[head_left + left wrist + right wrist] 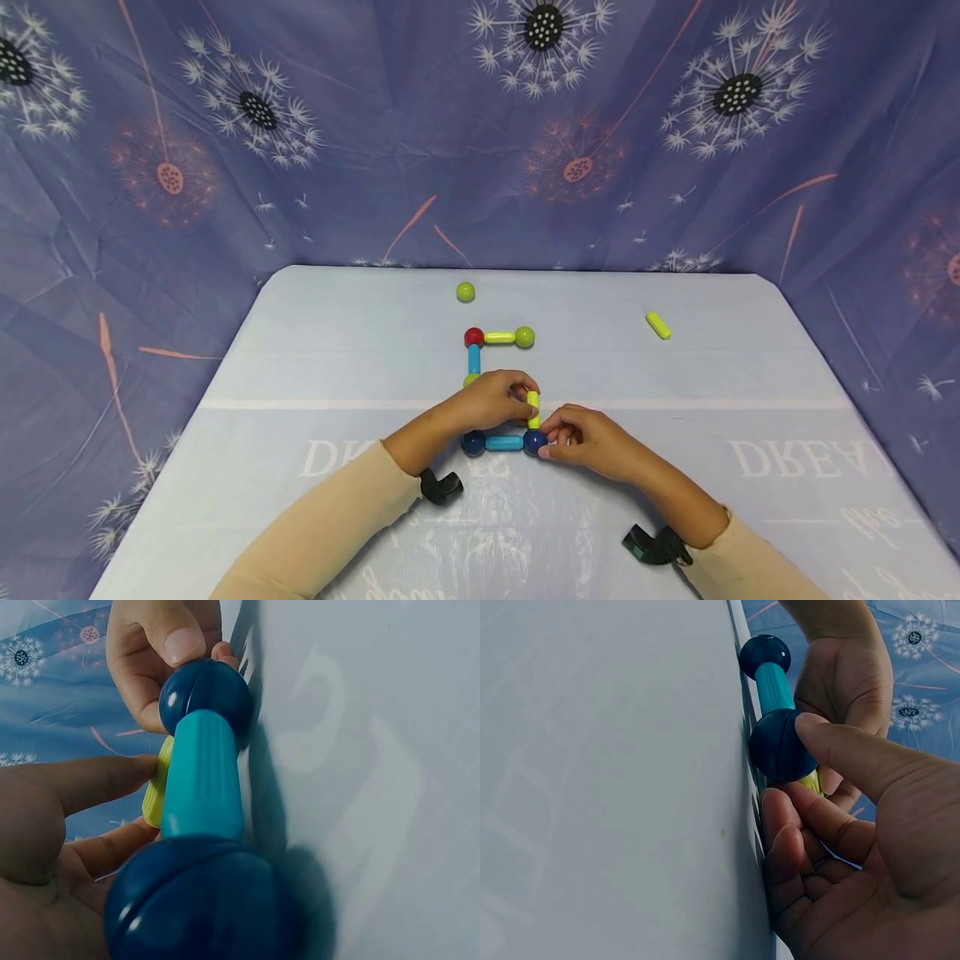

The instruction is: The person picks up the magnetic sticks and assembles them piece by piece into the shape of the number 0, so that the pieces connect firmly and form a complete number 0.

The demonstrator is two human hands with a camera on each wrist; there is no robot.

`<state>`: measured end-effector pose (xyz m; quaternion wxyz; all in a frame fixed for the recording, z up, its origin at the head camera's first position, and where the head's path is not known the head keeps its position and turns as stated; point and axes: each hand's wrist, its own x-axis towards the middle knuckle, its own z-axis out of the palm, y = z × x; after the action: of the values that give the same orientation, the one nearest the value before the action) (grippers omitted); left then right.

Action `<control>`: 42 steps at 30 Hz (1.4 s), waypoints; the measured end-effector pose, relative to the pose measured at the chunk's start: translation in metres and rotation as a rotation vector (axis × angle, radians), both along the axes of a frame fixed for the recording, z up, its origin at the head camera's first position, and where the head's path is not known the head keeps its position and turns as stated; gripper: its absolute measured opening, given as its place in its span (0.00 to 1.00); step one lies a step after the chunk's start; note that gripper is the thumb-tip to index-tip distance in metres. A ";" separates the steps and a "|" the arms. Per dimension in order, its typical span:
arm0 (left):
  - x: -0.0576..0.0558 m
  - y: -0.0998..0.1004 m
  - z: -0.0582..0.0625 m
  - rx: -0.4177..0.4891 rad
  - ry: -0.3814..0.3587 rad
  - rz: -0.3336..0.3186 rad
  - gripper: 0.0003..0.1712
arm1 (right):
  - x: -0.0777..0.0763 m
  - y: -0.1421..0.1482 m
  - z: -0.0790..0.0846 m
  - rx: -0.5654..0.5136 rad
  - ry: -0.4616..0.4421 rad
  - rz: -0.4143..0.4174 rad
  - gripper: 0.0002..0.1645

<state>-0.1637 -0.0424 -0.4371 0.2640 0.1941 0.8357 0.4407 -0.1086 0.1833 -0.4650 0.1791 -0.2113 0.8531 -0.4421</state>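
Note:
My left hand (pixel 491 402) pinches a yellow-green rod (pixel 533 408) between thumb and fingers. This rod meets a dark blue ball (pixel 535 442), which my right hand (pixel 596 442) grips with thumb and fingertips. From that ball a light blue rod (pixel 202 776) runs left to a second dark blue ball (pixel 473 443). Farther back, a green ball (pixel 470 380), partly behind the left hand, joins an upper blue rod (pixel 474 359) leading to a red ball (pixel 474 337). Another yellow-green rod (pixel 499 337) links the red ball to a green end ball (pixel 524 337). The left hand hides part of the left side.
Near the back edge of the white table (pixel 360 333) lies a loose green ball (pixel 466 292). A loose yellow-green rod (pixel 658 325) lies at the back right. Behind the table hangs a blue dandelion-print cloth (pixel 420 167). Black straps (pixel 657 547) circle the wrists.

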 end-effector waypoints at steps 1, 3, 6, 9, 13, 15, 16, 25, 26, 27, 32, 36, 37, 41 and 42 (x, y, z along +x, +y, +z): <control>0.000 0.000 0.000 -0.005 -0.001 -0.002 0.16 | 0.000 0.000 0.000 0.001 -0.002 -0.001 0.17; 0.000 0.000 -0.001 -0.019 0.000 -0.007 0.17 | 0.000 0.000 0.000 0.004 -0.005 -0.001 0.16; 0.001 0.001 -0.001 -0.024 -0.004 -0.012 0.18 | 0.000 0.000 0.000 0.002 -0.006 0.001 0.16; 0.001 0.001 0.000 -0.030 0.005 -0.015 0.18 | 0.000 0.000 0.000 0.003 -0.001 0.002 0.16; 0.000 0.000 0.003 -0.028 0.030 -0.016 0.21 | 0.000 -0.001 -0.001 0.006 0.000 0.001 0.16; -0.002 0.000 0.004 -0.028 0.048 -0.015 0.22 | 0.000 -0.001 -0.001 0.005 -0.003 0.000 0.16; -0.003 -0.001 0.004 -0.032 0.065 -0.013 0.22 | 0.000 -0.001 -0.002 0.005 -0.004 -0.001 0.16; -0.014 -0.007 0.012 0.032 0.162 0.024 0.23 | -0.001 -0.001 -0.002 0.005 -0.004 -0.003 0.16; -0.014 -0.008 0.014 0.041 0.167 0.033 0.23 | 0.000 -0.001 -0.002 0.005 -0.005 -0.003 0.16; -0.015 -0.008 0.015 0.048 0.173 0.043 0.23 | 0.000 -0.001 -0.002 0.005 -0.006 -0.003 0.16; -0.018 -0.011 0.021 0.064 0.210 0.110 0.23 | 0.000 -0.001 -0.002 0.005 -0.005 -0.005 0.16; -0.023 -0.015 0.026 0.085 0.245 0.157 0.23 | 0.000 -0.001 -0.002 0.009 -0.005 -0.006 0.16; -0.023 -0.016 0.027 0.091 0.252 0.167 0.23 | 0.000 -0.001 -0.002 0.010 -0.006 -0.005 0.16; -0.027 -0.020 0.034 0.110 0.269 0.217 0.23 | 0.000 -0.001 -0.002 0.015 -0.005 -0.005 0.16; -0.027 -0.021 0.036 0.111 0.274 0.230 0.23 | 0.000 -0.001 -0.002 0.015 -0.007 -0.005 0.16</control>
<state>-0.1911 -0.0634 -0.4015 0.0846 0.1697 0.8548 0.4831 -0.1087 0.1819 -0.4669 0.1825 -0.2061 0.8563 -0.4370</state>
